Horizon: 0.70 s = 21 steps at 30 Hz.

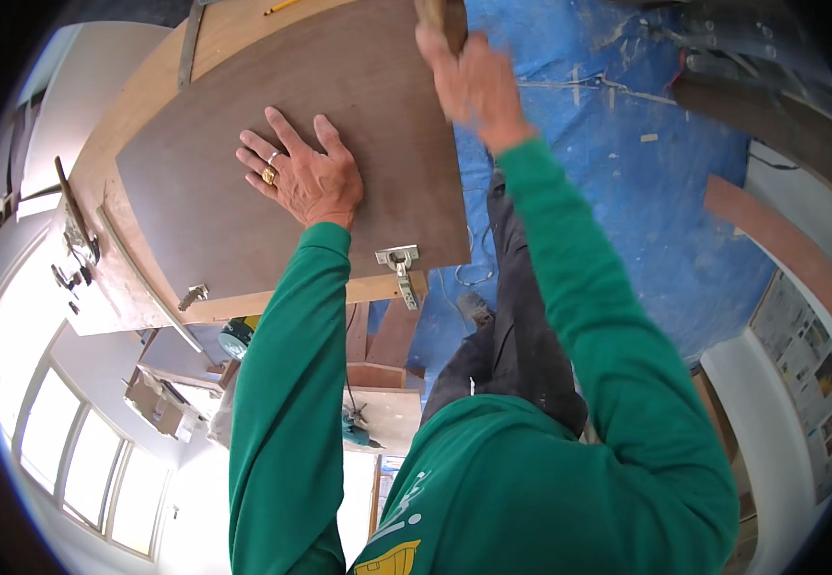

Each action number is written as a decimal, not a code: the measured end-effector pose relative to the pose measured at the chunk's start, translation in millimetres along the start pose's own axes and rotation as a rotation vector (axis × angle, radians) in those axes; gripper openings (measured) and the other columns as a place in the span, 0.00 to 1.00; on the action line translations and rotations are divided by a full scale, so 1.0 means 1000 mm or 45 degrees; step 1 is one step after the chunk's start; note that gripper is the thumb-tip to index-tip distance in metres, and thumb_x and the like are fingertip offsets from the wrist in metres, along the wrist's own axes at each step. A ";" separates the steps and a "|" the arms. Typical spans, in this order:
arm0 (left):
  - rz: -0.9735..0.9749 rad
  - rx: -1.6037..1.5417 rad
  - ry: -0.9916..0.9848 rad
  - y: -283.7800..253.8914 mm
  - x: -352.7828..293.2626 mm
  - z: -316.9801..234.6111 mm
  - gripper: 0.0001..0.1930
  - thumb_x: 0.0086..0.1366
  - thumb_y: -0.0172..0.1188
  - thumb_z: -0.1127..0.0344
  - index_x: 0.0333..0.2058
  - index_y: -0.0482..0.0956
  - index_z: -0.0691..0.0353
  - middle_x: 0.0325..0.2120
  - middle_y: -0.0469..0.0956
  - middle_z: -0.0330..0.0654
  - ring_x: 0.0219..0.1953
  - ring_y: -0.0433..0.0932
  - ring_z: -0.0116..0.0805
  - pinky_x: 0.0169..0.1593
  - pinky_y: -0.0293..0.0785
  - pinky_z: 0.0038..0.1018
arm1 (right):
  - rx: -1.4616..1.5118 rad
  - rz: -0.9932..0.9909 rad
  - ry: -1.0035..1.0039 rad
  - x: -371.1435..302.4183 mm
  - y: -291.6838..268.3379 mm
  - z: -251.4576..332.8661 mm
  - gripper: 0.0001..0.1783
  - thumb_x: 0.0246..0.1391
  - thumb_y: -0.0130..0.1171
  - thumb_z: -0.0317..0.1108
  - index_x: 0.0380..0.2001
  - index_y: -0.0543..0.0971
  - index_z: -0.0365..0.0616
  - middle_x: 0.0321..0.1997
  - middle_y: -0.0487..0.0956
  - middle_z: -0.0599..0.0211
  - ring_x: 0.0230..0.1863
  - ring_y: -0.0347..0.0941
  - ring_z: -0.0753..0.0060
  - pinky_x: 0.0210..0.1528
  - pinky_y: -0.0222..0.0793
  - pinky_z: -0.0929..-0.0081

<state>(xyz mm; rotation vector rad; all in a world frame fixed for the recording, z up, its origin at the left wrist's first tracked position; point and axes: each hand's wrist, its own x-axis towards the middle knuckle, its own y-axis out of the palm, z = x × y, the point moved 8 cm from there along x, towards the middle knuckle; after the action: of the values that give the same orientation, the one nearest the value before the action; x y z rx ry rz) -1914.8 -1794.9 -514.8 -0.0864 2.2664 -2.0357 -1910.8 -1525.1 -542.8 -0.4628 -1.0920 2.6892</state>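
Note:
A dark brown cabinet door [215,192] lies flat on a wooden worktop. My left hand [312,180] rests flat on it, fingers spread, with rings on two of them. Two metal hinges sit along the door's near edge: one hinge [399,257] close to the right corner, another hinge [193,295] at the left. At the door's far right edge, my right hand [478,88] is closed around a brown block [454,24]. Motion smears this hand, and the block runs out of the picture at the top, so its exact kind does not show.
Under the door, the pale wooden worktop [119,158] shows at the left, with a pencil [282,6] at the far side. Blue sheeting [617,230] covers the floor at the right. A teal power drill [358,431] lies on a lower surface. Curved boards [771,235] stand at the right.

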 end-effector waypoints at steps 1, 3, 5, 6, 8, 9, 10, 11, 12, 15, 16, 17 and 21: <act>-0.006 -0.017 -0.011 -0.003 0.000 0.003 0.41 0.79 0.46 0.37 0.81 0.52 0.53 0.81 0.44 0.65 0.83 0.37 0.66 0.82 0.32 0.57 | 0.103 0.044 0.173 -0.046 -0.001 0.002 0.42 0.70 0.57 0.64 0.52 0.74 0.24 0.41 0.83 0.24 0.45 0.81 0.19 0.48 0.78 0.36; -0.007 0.029 -0.027 -0.004 0.001 0.006 0.41 0.79 0.43 0.36 0.82 0.51 0.51 0.81 0.45 0.63 0.84 0.38 0.63 0.83 0.33 0.56 | 0.311 0.153 0.489 -0.154 0.003 0.003 0.44 0.68 0.58 0.67 0.51 0.74 0.24 0.41 0.83 0.24 0.47 0.82 0.21 0.50 0.79 0.38; -0.027 0.038 -0.026 -0.002 0.006 0.001 0.41 0.80 0.42 0.35 0.82 0.51 0.50 0.82 0.45 0.62 0.84 0.38 0.62 0.83 0.34 0.55 | 0.409 0.166 0.502 -0.258 0.014 -0.010 0.39 0.67 0.62 0.61 0.53 0.74 0.28 0.41 0.84 0.27 0.44 0.83 0.24 0.46 0.80 0.39; -0.028 0.039 -0.018 -0.002 0.006 0.000 0.41 0.80 0.43 0.35 0.82 0.51 0.50 0.82 0.45 0.62 0.84 0.38 0.62 0.83 0.34 0.55 | 0.467 0.177 0.506 -0.292 0.020 -0.017 0.38 0.68 0.63 0.60 0.54 0.74 0.29 0.41 0.84 0.27 0.44 0.83 0.23 0.46 0.79 0.39; -0.015 0.045 -0.009 0.000 0.006 -0.001 0.41 0.80 0.43 0.36 0.82 0.51 0.50 0.82 0.45 0.62 0.84 0.38 0.61 0.83 0.34 0.55 | 0.518 0.180 0.477 -0.300 0.016 -0.015 0.36 0.68 0.63 0.58 0.55 0.74 0.29 0.41 0.84 0.28 0.43 0.82 0.22 0.45 0.78 0.39; -0.004 0.052 -0.013 -0.001 0.001 0.003 0.41 0.80 0.43 0.36 0.82 0.51 0.50 0.82 0.45 0.62 0.84 0.38 0.61 0.83 0.34 0.54 | 0.512 0.176 0.440 -0.297 0.016 -0.016 0.36 0.69 0.62 0.58 0.56 0.74 0.29 0.41 0.84 0.28 0.43 0.82 0.22 0.45 0.78 0.38; -0.002 0.050 -0.010 -0.002 0.002 0.002 0.41 0.80 0.43 0.36 0.82 0.51 0.50 0.82 0.45 0.62 0.84 0.38 0.61 0.83 0.34 0.54 | 0.505 0.159 0.397 -0.282 0.012 -0.013 0.36 0.69 0.62 0.58 0.56 0.74 0.29 0.40 0.83 0.28 0.42 0.81 0.21 0.44 0.78 0.38; -0.001 0.057 -0.014 -0.003 0.002 0.003 0.41 0.80 0.44 0.36 0.82 0.51 0.50 0.82 0.45 0.62 0.84 0.38 0.61 0.83 0.34 0.54 | 0.498 0.110 0.354 -0.257 0.007 -0.009 0.37 0.69 0.62 0.58 0.56 0.74 0.28 0.40 0.83 0.28 0.43 0.81 0.21 0.45 0.77 0.38; 0.000 0.066 -0.022 -0.005 -0.001 0.004 0.41 0.80 0.44 0.36 0.82 0.51 0.50 0.82 0.45 0.62 0.84 0.39 0.61 0.83 0.34 0.54 | 0.492 0.065 0.308 -0.225 0.004 -0.007 0.38 0.69 0.61 0.58 0.56 0.74 0.27 0.40 0.83 0.28 0.43 0.81 0.21 0.46 0.77 0.37; -0.006 0.046 -0.015 -0.005 0.000 0.001 0.41 0.79 0.46 0.38 0.82 0.51 0.52 0.81 0.45 0.63 0.84 0.38 0.63 0.82 0.33 0.56 | 0.442 -0.064 0.126 -0.113 0.003 -0.008 0.40 0.69 0.59 0.62 0.56 0.74 0.26 0.41 0.83 0.26 0.45 0.81 0.20 0.49 0.77 0.38; 0.000 0.034 -0.010 -0.003 -0.003 0.003 0.41 0.79 0.46 0.38 0.82 0.51 0.53 0.81 0.44 0.64 0.84 0.38 0.64 0.82 0.33 0.57 | 0.414 -0.088 0.099 -0.069 0.000 -0.005 0.41 0.69 0.58 0.63 0.56 0.75 0.27 0.42 0.83 0.25 0.45 0.81 0.20 0.50 0.77 0.39; 0.011 0.019 -0.005 -0.001 -0.002 -0.001 0.41 0.79 0.46 0.38 0.82 0.51 0.53 0.81 0.44 0.65 0.84 0.38 0.64 0.82 0.33 0.57 | 0.380 -0.123 0.083 -0.024 -0.006 -0.006 0.42 0.69 0.57 0.65 0.56 0.75 0.27 0.42 0.83 0.25 0.45 0.81 0.20 0.51 0.77 0.40; 0.047 0.028 0.000 0.001 -0.003 -0.007 0.41 0.80 0.43 0.37 0.82 0.50 0.52 0.81 0.44 0.64 0.84 0.39 0.62 0.82 0.34 0.55 | 0.196 -0.180 -0.002 0.064 -0.028 0.007 0.43 0.69 0.54 0.67 0.56 0.77 0.28 0.41 0.83 0.26 0.44 0.81 0.22 0.52 0.78 0.43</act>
<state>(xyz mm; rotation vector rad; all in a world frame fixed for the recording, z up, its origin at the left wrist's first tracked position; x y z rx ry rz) -1912.5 -1787.3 -514.6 -0.0428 2.2284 -2.0418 -1971.3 -1490.8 -532.2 -0.3432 -0.8743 2.6235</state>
